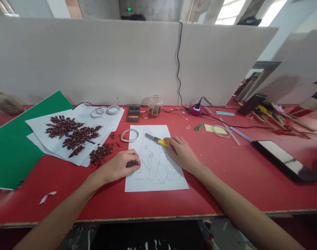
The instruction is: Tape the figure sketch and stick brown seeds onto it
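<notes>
A white sheet with a pencil line drawing (158,173) lies on the red table in front of me. My right hand (181,152) rests over its right part, fingers closed on the yellow handle of a utility knife (156,139). The knife's long blade is out and points up and left across the drawing. My left hand (126,164) lies on the sheet's left edge with its fingers curled toward the thumb; what they hold, if anything, is hidden. A white ring-shaped coil (129,135) lies over the sheet's upper left corner. Loose reddish-brown seed-like pieces (101,153) are heaped left of my left hand.
Papers with seed-like clusters (80,139) overlap a green board (17,149) at left. Behind stand a glass jar (155,106) and a dark calculator-like device (133,113). Cables run to a purple power adapter (195,110). A black phone-like device (283,159) lies right.
</notes>
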`<state>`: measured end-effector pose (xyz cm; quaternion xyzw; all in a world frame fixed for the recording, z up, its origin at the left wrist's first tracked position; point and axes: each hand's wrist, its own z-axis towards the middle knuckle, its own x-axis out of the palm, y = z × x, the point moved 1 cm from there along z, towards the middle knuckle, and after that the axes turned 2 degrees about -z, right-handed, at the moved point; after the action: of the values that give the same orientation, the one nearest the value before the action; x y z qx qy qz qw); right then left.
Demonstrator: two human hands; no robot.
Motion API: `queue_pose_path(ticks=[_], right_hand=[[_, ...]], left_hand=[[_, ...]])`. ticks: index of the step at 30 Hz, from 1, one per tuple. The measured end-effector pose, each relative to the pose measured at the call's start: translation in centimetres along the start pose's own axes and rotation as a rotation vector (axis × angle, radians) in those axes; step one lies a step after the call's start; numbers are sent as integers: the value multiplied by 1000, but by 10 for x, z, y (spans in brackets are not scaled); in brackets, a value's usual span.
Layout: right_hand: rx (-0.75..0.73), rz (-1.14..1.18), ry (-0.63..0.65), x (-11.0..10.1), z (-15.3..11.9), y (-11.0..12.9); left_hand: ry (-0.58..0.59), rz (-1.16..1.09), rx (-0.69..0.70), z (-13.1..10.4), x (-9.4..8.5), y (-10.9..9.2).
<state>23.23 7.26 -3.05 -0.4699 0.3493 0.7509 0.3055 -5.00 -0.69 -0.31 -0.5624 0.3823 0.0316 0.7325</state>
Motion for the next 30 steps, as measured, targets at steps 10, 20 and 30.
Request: queue_pose_path(ticks=[10,20,30], right_hand=[[22,-85,15,0,2,1],[-175,172,131,-50,-57,36],[-395,-54,195,-49,-92,54]], left_hand=[[-182,369,92,-12,-1,-2],[-196,673,99,-75,57,-17],[-252,672,98,-76,62,-14]])
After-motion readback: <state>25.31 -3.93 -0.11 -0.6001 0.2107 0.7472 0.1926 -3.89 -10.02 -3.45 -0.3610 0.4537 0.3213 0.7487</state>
